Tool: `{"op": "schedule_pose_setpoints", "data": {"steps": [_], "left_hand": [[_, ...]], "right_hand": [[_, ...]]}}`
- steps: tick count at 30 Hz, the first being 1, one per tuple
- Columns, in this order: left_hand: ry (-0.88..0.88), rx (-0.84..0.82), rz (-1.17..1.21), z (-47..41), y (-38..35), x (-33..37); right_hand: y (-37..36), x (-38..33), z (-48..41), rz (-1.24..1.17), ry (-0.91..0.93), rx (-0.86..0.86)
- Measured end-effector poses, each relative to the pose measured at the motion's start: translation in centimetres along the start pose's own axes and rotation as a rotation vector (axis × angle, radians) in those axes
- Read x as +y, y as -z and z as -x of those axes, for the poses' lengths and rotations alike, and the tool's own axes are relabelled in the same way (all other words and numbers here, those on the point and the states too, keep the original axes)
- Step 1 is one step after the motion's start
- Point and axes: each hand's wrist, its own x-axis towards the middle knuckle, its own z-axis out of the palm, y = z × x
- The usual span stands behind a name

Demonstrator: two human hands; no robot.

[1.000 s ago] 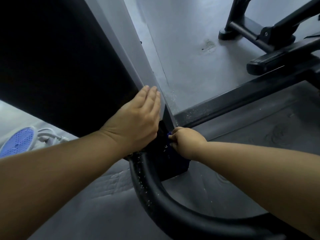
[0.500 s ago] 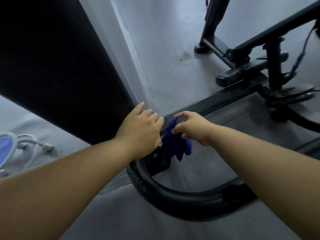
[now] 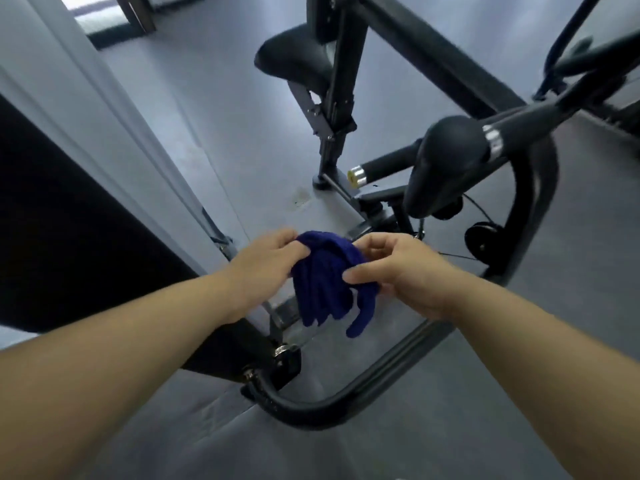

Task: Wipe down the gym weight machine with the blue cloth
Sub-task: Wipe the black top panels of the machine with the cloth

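Above the curved black base tube (image 3: 346, 400), we hold the blue cloth (image 3: 325, 282) bunched in mid-air: our left hand (image 3: 263, 268) pinches its top edge, our right hand (image 3: 398, 268) grips its right side. Beyond: weight machine (image 3: 446, 161) pads & grey floor (image 3: 242, 133).

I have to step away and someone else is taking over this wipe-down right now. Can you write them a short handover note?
Left hand: grips the upper left edge of the blue cloth.
Right hand: pinches the cloth's right side between thumb and fingers.
Cloth: bunched and held in the air between both hands, above the curved base tube of the weight machine, touching no part of it.
Done: which surfaces are already wiped does not show.
Left: put the cloth on the machine and wipe, probably the base tube, the black pad and the frame.
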Motion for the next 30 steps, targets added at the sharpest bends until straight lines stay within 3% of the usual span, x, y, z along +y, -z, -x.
{"op": "schedule_pose_setpoints", "data": {"steps": [5, 11, 17, 19, 21, 25, 30], "left_hand": [[-0.139, 0.017, -0.047, 4.3, 4.2, 11.7], [-0.336, -0.032, -0.162, 5.5, 8.0, 18.3], [-0.792, 0.084, -0.425, 6.2, 8.5, 21.0], [-0.904, 0.001, -0.432, 7.4, 8.3, 21.3], [-0.881, -0.185, -0.353, 8.7, 8.2, 21.1], [-0.746, -0.474, -0.207, 9.7, 7.7, 20.4], [-0.624, -0.430, 0.031, 10.2, 6.1, 20.2]], "right_hand": [[0.4, -10.6, 6.4, 0.232, 0.089, 0.086], [-0.4, -16.5, 10.3, 0.209, 0.200, 0.407], [-3.3, -16.6, 11.6, 0.110, 0.346, 0.977], [-4.4, -17.3, 12.6, 0.013, 0.402, 1.146], [-5.7, -18.2, 14.0, 0.014, 0.479, 1.256], [-8.1, -20.1, 17.7, -0.046, 0.514, 1.256], [-10.2, -20.6, 21.4, -0.392, 0.513, 0.988]]}}
